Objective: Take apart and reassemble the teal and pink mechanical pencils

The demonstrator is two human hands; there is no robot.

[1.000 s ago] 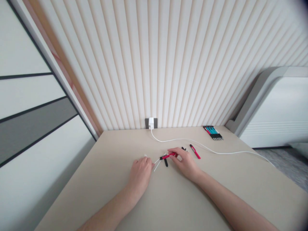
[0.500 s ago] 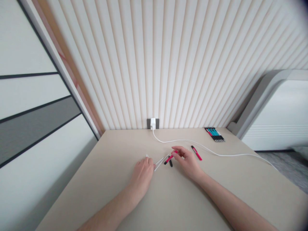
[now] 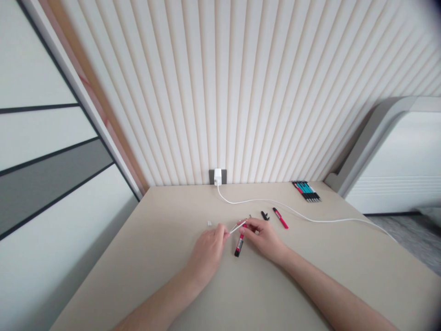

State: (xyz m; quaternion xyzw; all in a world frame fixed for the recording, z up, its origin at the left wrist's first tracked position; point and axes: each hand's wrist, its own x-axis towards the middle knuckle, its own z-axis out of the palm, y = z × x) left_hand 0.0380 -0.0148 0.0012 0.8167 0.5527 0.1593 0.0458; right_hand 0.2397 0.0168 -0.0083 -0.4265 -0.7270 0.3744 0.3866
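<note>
My left hand (image 3: 207,250) pinches one end of a thin white refill (image 3: 237,227), which slants up to the right. My right hand (image 3: 264,237) is closed on a red and black pen barrel (image 3: 239,244) that hangs down from its fingers, with the refill's far end at the same fingertips. A second red pen (image 3: 280,218) lies to the right of my right hand, and a small black pen part (image 3: 264,215) lies just beyond my fingers. A tiny white piece (image 3: 209,224) rests on the table left of my left hand.
The beige table (image 3: 165,276) meets a ribbed wall. A white charger (image 3: 217,176) sits in a socket at the back, and its cable (image 3: 310,218) runs right across the table. Several teal, red and black pens (image 3: 306,190) lie in a row at the back right.
My left hand lifted the white refill off the table and moved right. My right hand turned the red barrel from pointing left to hanging downward, and the two hands came together.
</note>
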